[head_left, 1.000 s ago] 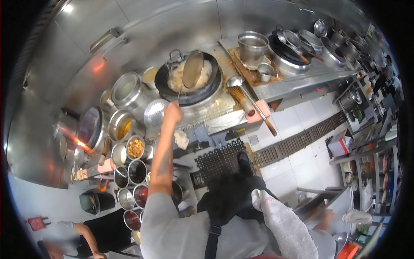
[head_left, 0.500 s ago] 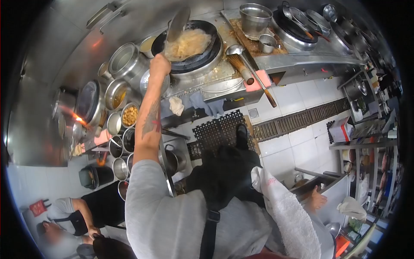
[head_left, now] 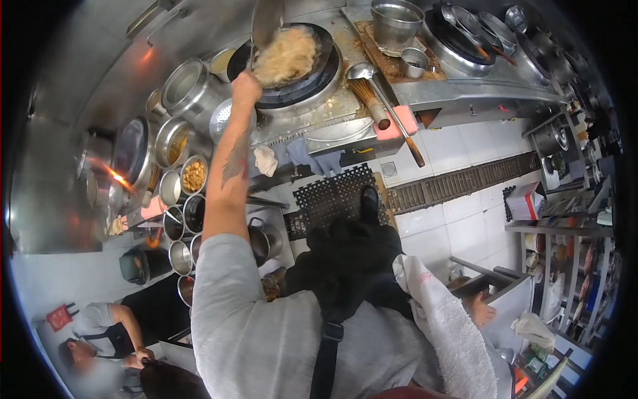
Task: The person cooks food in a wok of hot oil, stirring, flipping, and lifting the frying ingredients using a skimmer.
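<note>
My left hand (head_left: 246, 89) is closed at the near-left rim of a black wok (head_left: 324, 50). From its fist a thin handle runs up to a broad metal head, apparently a wok spatula (head_left: 268, 22), above the wok's far-left side. Pale brown food (head_left: 289, 54), blurred, fills the wok; I cannot make out what it is. Under my left forearm is a perforated metal skimmer (head_left: 222, 120). Low on the right, my right hand (head_left: 480, 310) shows beside a metal drawer (head_left: 508, 282), its fingers stretched out and apparently holding nothing; a white towel (head_left: 445, 326) hides that arm.
Right of the wok lie a ladle (head_left: 399, 126) and a bamboo brush (head_left: 369, 105). A steel pot (head_left: 397, 30) stands behind them. Several metal containers, one with brown chunks (head_left: 194, 176), line the left. A co-worker (head_left: 100, 329) is at lower left. Shelves (head_left: 575, 229) stand right.
My left hand and the metal tool have moved slightly up, toward the far side of the wok. The food has shifted the same way and is more blurred. My right hand has shifted slightly.
</note>
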A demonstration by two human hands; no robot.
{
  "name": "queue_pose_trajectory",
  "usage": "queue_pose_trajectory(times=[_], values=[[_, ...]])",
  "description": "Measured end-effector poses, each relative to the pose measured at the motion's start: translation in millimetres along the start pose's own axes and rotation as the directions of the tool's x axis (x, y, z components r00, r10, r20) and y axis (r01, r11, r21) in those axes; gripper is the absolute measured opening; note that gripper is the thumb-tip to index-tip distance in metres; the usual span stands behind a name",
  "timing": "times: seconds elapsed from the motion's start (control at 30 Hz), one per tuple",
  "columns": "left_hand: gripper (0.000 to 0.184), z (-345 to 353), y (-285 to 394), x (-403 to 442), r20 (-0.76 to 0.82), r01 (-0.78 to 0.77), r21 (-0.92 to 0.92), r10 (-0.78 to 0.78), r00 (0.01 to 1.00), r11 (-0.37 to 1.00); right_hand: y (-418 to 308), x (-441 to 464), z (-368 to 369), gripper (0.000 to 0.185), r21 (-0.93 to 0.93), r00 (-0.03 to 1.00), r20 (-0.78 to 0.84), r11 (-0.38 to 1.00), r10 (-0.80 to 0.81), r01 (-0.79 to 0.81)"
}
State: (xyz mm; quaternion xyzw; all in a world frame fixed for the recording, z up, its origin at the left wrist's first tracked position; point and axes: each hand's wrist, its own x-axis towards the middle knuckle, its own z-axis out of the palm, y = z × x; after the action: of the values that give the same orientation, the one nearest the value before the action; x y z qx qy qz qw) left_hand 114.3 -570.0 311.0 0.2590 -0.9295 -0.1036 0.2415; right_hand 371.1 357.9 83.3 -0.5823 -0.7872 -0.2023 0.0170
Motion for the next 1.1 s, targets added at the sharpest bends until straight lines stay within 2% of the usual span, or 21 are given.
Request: queue_pose_trajectory(times=[0.03,0.07,0.1,0.13,0.17,0.23,0.33,0.4,0.47,0.53,0.57,0.63,0.67,0.73,0.8,0.87,0.9,0.97,1.0,1.03,1.1], values=[[0.027,4.7,-26.3,11.5,0.193,-0.053,0.195,0.015,0.981,0.979,-0.3,-2.3,1.6,0.115,-0.010,1.000,-0.016,1.000,0.000,0.000],[0.030,16.5,-69.4,30.8,0.402,-0.226,0.301,0.092,0.911,0.926,-1.0,-3.4,2.1,0.115,-0.007,1.000,0.001,1.000,0.007,-0.007],[0.031,-42.7,-41.4,15.4,0.440,-0.410,0.323,0.248,0.863,0.853,-0.8,-0.1,4.0,0.115,-0.006,1.000,-0.016,1.000,-0.006,0.005],[0.030,-78.3,-22.6,1.2,0.321,-0.042,0.147,-0.008,0.947,0.988,0.5,-1.4,5.2,0.115,-0.004,0.999,-0.029,1.000,-0.018,0.017],[0.033,-96.3,-31.1,-3.8,0.276,-0.096,0.122,0.059,0.959,0.988,1.3,-0.3,2.7,0.114,0.002,1.000,0.002,1.000,-0.022,0.022],[0.032,-127.0,-8.5,-26.9,0.049,0.009,0.146,-0.017,0.999,0.989,1.2,-0.4,1.2,0.113,-0.027,0.999,0.019,0.999,-0.028,0.028],[0.032,-130.2,8.3,-32.0,-0.017,0.114,0.060,-0.113,0.993,0.992,2.2,5.0,10.0,0.113,-0.064,1.000,0.016,0.998,-0.026,0.027],[0.028,-87.3,-13.3,-26.8,0.032,0.153,0.021,-0.153,0.988,0.988,-2.6,3.3,5.1,0.112,-0.094,0.999,0.034,0.996,-0.009,0.012],[0.026,-9.9,-52.1,1.5,0.243,-0.231,0.266,0.167,0.956,0.936,-7.9,3.7,5.9,0.112,-0.082,0.999,0.045,0.997,-0.002,0.006],[0.028,-8.8,-14.4,13.8,0.275,-0.021,0.071,0.000,0.961,0.997,3.8,6.9,4.3,0.111,-0.084,0.999,0.053,0.996,-0.002,0.006],[0.028,-18.1,0.3,27.6,0.262,-0.024,0.067,0.006,0.965,0.997,1.2,5.6,3.0,0.110,-0.070,0.998,0.060,0.997,-0.007,0.011],[0.031,-25.7,17.0,41.0,-0.003,0.031,0.014,-0.031,1.000,0.999,-2.0,2.6,3.5,0.110,-0.064,0.999,0.047,0.998,-0.019,0.021],[0.031,-25.2,24.3,43.7,0.000,0.032,0.017,-0.032,0.999,0.999,-1.1,2.4,3.0,0.110,-0.068,0.999,0.048,0.997,-0.020,0.024],[0.024,-22.1,41.4,52.1,-0.173,-0.002,-0.039,-0.005,0.985,0.999,-3.7,1.1,0.0,0.109,-0.073,0.999,0.046,0.997,-0.011,0.014],[0.026,-12.6,42.9,57.6,-0.076,0.066,-0.046,-0.069,0.995,0.997,-2.5,0.4,-1.7,0.108,-0.075,0.999,0.039,0.997,-0.020,0.023],[0.030,8.0,27.5,69.4,0.298,-0.028,0.198,-0.033,0.954,0.980,1.1,-0.4,2.2,0.107,-0.073,0.999,0.039,0.997,-0.028,0.031],[0.033,-4.4,31.7,67.2,0.416,0.058,0.239,-0.156,0.896,0.969,1.2,-0.3,4.4,0.107,-0.073,0.999,0.016,0.997,-0.031,0.032],[0.032,-43.3,22.6,73.4,0.488,-0.135,0.264,-0.011,0.873,0.955,3.2,0.3,10.0,0.107,-0.073,1.000,0.005,0.997,-0.028,0.028],[0.032,-70.1,24.0,58.3,0.337,-0.094,0.253,0.003,0.941,0.963,3.7,2.4,10.8,0.107,-0.049,0.999,0.000,0.998,-0.050,0.049],[0.030,-109.6,41.5,40.0,0.347,-0.107,0.244,0.016,0.938,0.964,6.5,4.8,8.0,0.107,-0.031,0.997,-0.010,0.996,-0.078,0.078],[0.028,-141.5,44.5,6.1,0.167,-0.083,0.149,0.058,0.984,0.985,4.9,2.7,-2.8,0.107,-0.065,0.997,0.011,0.995,-0.077,0.078]])
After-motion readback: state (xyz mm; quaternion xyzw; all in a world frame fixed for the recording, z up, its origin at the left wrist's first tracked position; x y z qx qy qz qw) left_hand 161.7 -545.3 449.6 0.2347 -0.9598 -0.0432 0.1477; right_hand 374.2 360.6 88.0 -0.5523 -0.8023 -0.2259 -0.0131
